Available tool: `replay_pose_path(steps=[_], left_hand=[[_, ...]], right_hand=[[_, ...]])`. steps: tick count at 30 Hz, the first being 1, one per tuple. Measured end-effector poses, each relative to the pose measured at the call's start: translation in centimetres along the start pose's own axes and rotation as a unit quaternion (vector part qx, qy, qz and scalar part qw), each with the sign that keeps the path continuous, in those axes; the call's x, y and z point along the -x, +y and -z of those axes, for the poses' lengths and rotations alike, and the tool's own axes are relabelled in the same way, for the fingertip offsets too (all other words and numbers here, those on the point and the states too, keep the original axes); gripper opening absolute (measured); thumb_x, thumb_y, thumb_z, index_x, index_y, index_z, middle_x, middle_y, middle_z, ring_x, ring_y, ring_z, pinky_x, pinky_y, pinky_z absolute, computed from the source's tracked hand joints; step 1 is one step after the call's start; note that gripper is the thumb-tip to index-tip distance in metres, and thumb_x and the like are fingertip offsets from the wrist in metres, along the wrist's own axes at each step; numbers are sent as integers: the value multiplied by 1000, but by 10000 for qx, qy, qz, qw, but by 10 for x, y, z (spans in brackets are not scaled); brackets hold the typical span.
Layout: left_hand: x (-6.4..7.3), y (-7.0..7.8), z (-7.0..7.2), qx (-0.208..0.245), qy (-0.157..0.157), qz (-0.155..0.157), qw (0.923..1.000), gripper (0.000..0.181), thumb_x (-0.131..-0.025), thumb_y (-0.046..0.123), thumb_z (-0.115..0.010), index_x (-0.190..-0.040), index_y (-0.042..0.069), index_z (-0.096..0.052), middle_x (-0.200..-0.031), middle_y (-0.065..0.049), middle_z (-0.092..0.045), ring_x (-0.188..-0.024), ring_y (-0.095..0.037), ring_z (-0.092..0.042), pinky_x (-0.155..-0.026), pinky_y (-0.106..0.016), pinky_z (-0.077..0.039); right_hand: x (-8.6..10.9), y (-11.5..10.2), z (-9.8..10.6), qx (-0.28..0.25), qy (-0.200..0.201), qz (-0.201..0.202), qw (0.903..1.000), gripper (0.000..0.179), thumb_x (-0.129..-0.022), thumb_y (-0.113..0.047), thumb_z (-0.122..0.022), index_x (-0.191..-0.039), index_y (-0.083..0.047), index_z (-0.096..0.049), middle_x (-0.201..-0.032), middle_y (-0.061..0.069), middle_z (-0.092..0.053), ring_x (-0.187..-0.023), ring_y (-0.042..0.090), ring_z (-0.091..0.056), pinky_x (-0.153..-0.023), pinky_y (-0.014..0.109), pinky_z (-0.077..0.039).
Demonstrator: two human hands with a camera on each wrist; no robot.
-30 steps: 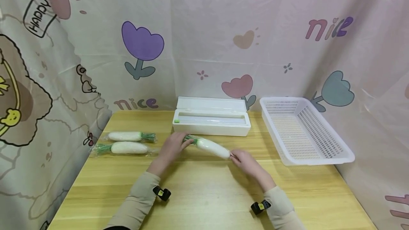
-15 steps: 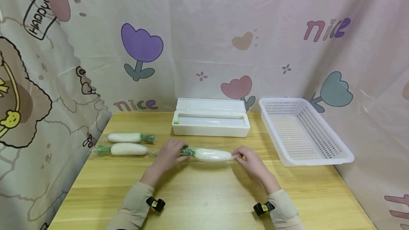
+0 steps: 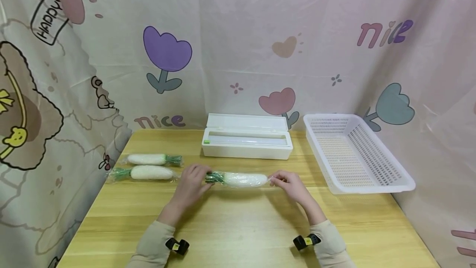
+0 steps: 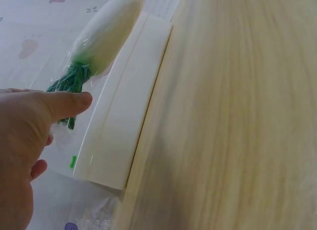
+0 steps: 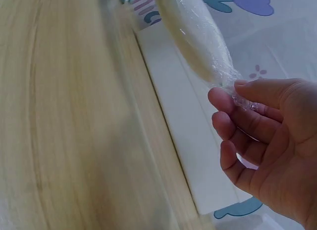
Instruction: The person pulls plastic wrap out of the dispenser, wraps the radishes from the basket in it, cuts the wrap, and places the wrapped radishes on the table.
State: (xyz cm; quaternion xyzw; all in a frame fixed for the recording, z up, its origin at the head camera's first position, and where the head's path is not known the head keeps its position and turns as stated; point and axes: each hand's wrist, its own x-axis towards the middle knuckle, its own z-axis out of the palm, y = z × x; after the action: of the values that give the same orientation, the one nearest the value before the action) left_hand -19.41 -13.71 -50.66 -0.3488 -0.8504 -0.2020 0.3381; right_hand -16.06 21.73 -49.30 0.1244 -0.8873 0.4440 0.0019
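Note:
A white radish [image 3: 245,180] wrapped in clear plastic film is held lengthwise over the middle of the table, green leaf stubs to the left. My left hand [image 3: 191,185] pinches the leafy end; in the left wrist view the thumb [image 4: 74,103] lies across the green stubs [image 4: 74,79]. At the other end, my right hand [image 3: 291,185] pinches the gathered film [image 5: 237,91] at the tip between thumb and forefinger, its other fingers loosely curled. Two more wrapped radishes, a rear one [image 3: 146,159] and a front one [image 3: 151,172], lie side by side on the left.
Behind the hands stands a white cling film dispenser [image 3: 247,152] with its lid [image 3: 247,122] raised and a green slider at its left end. A white perforated plastic basket [image 3: 331,177] occupies the right of the wooden table [image 3: 238,226]. A printed cloth hangs behind.
The radish has swung from a slant to nearly level and shifted slightly left. My left hand has come nearer the body and leftward. The right hand has kept its pinch at the tip.

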Motion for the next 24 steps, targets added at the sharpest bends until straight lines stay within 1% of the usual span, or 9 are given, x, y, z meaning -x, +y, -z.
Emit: replay_pose_path(steps=[2, 5, 9, 11, 12, 15, 19, 22, 24], left_hand=[[0, -1, 0, -24, 58, -45, 10000, 53, -61, 21, -90, -105, 7, -63, -100, -5, -70, -95, -26, -62, -87, -44, -52], [2, -3, 3, -27, 15, -56, 10000, 53, -63, 24, -89, -106, 7, -64, -101, -5, -70, -97, -27, -62, -89, -46, -51], [8, -8, 8, -105, -119, 22, 9999, 54, -64, 27, -87, -109, 7, -64, -105, -7, -70, -101, -29, -61, -91, -48, -51], [13, -10, 12, -154, -188, 95, 9997, 54, -65, 27, -86, -110, 8, -64, -107, -8, -70, -102, -30, -61, -92, -51, -50], [16, -12, 15, -197, -221, 151, 9994, 54, -66, 28, -86, -110, 8, -64, -108, -9, -70, -103, -31, -61, -92, -51, -50], [25, -15, 23, -321, -268, 312, 9986, 53, -66, 28, -86, -111, 8, -65, -109, -10, -70, -105, -33, -61, -94, -54, -48], [39, -18, 34, -553, -217, 518, 9969, 54, -64, 25, -87, -110, 8, -65, -108, -11, -70, -103, -35, -60, -92, -55, -47], [49, -22, 43, -666, -152, 623, 9957, 54, -63, 22, -87, -110, 8, -65, -106, -11, -70, -102, -35, -59, -90, -53, -46], [56, -25, 49, -714, -107, 685, 9950, 53, -62, 20, -86, -110, 7, -66, -106, -12, -69, -101, -35, -59, -90, -54, -46]], right_hand=[[0, 0, 0, -46, -44, 6, 10000, 17, -96, -19, -60, -98, -7, -72, -87, 7, -73, -77, 29, -63, -64, 20, -49], [1, -2, -1, 56, -72, 128, 9999, 15, -95, -18, -61, -98, -8, -72, -87, 6, -73, -74, 27, -62, -63, 20, -49], [3, -8, -8, 307, 1, 446, 9985, 10, -92, -16, -65, -97, -10, -72, -86, 3, -73, -67, 11, -58, -60, 19, -49], [3, -10, -13, 453, 30, 633, 9970, 9, -91, -14, -66, -97, -10, -72, -86, 2, -73, -66, 4, -55, -59, 19, -49], [4, -12, -16, 505, 16, 706, 9962, 9, -91, -14, -66, -97, -10, -72, -86, 2, -72, -68, 2, -55, -60, 18, -49], [2, -17, -26, 675, -88, 910, 9935, 9, -90, -12, -67, -96, -10, -72, -89, 2, -72, -74, 3, -58, -64, 18, -50], [-2, -29, -42, 1023, -255, 1175, 9875, 8, -89, -13, -68, -95, -11, -72, -89, 1, -72, -79, 8, -62, -69, 21, -52], [-5, -39, -54, 1370, -365, 1386, 9802, 9, -89, -13, -68, -96, -10, -72, -90, 1, -73, -79, 9, -64, -73, 24, -54], [-8, -45, -61, 1590, -437, 1523, 9745, 9, -89, -14, -68, -96, -11, -73, -91, 0, -74, -80, 9, -65, -75, 23, -55]])
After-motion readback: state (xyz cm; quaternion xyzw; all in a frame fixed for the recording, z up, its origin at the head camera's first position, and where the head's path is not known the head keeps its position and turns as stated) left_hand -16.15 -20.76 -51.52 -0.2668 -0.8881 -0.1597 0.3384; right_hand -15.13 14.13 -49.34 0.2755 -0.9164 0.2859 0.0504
